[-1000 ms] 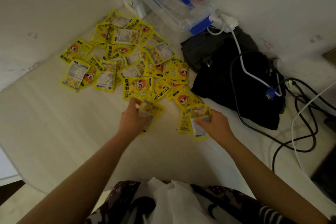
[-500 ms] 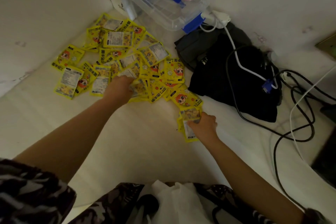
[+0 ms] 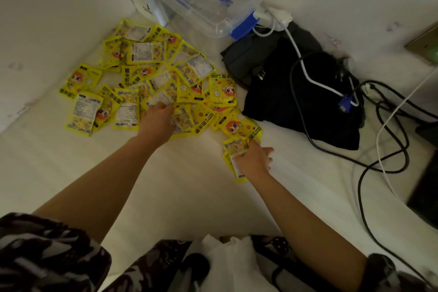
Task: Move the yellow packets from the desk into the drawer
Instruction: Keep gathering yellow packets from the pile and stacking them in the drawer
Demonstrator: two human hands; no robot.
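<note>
Reaching forward over the pale desk top (image 3: 180, 197), left hand (image 3: 157, 121) palm-down, forearm stretched out, fingers curled onto glossy yellow printed packets (image 3: 182, 118) at the near edge of the heap; whether actually pinched, cannot tell. Lying further right and nearer the body, right hand (image 3: 252, 161) closed on a small stack of the same yellow packets (image 3: 234, 149), thumb side pressing them, fingers pointing toward the black fabric bag (image 3: 303, 106). Spread across the desk toward the corner, the remaining yellow sachets (image 3: 144, 54), overlapping, some face-up, some label-up. Behind them a clear plastic box with blue clips (image 3: 199, 5). Draped over the bag, white and black cables (image 3: 312, 80). No drawer in view.
</note>
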